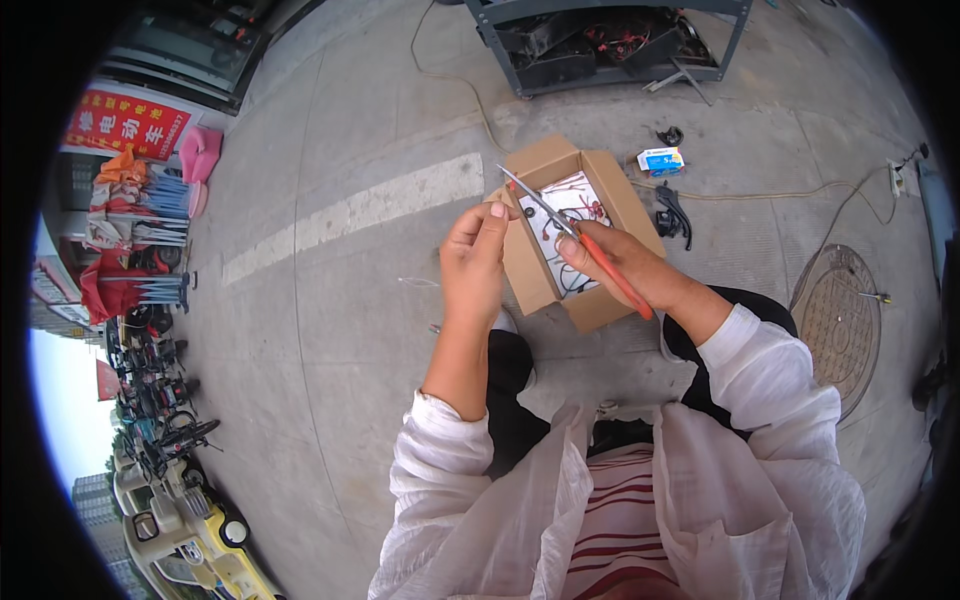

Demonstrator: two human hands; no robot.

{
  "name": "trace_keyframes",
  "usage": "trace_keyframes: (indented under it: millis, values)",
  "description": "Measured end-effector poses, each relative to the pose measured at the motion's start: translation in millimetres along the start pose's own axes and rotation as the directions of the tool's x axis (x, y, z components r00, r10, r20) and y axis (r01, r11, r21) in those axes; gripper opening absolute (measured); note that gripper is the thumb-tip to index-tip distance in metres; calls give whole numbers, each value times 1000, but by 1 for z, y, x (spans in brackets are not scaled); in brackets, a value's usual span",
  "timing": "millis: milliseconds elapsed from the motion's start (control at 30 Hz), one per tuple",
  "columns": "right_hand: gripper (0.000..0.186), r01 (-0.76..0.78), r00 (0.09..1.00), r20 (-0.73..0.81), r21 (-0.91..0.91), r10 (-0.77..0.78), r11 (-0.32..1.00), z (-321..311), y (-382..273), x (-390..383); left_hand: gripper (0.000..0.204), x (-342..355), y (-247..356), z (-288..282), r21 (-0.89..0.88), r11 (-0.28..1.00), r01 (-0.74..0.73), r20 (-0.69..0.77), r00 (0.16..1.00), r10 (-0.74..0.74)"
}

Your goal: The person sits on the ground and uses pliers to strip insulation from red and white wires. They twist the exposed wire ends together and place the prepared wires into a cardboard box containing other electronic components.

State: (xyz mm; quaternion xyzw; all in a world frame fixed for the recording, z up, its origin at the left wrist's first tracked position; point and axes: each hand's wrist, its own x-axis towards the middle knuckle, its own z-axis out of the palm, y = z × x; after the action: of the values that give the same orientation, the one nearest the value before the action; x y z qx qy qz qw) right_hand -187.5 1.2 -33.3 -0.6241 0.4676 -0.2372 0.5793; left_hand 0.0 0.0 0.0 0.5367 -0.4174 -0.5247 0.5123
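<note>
Left hand: my bare left hand (474,250) is raised over the near-left side of the box, fingers curled, thumb tip pressed to the forefinger; whether anything is pinched there I cannot tell.
Right hand: my bare right hand (634,258) is wrapped around the tool's handles.
Tool: a slim steel hand tool with orange-red handles (615,275), slanting toward the far left, its tip just beyond my left thumb.
Box: an open brown cardboard box (622,200) on the grey concrete ground (350,340), below both hands.
Contents: thin red and dark wires (592,208) over a white surface inside.
Right of box: a small blue-and-white carton (661,161), farther away, and a black curved lever-like part (675,215), nearer.
Far side: a dark metal cart (620,80).
</note>
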Motion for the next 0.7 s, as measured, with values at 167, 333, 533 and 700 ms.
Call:
trace_keyframes:
  millis: [167,333,533,700]
  values:
    - [79,-39,999,1,-47,39,998,3,11,5,24,7,3,-13,-34,999,-12,15,1000,13]
    - [63,-17,882,281,-782,377,623,12,25,-20,22,11,-4,-28,-94,995,-32,3,999,33]
    - [41,262,854,500,-654,146,709,28,60,-22,21,4,3,-22,69,998,-11,63,998,7]
    - [41,136,987,-127,362,-96,922,6,1,12,19,-7,-3,-11,213,977,-24,212,977,-23]
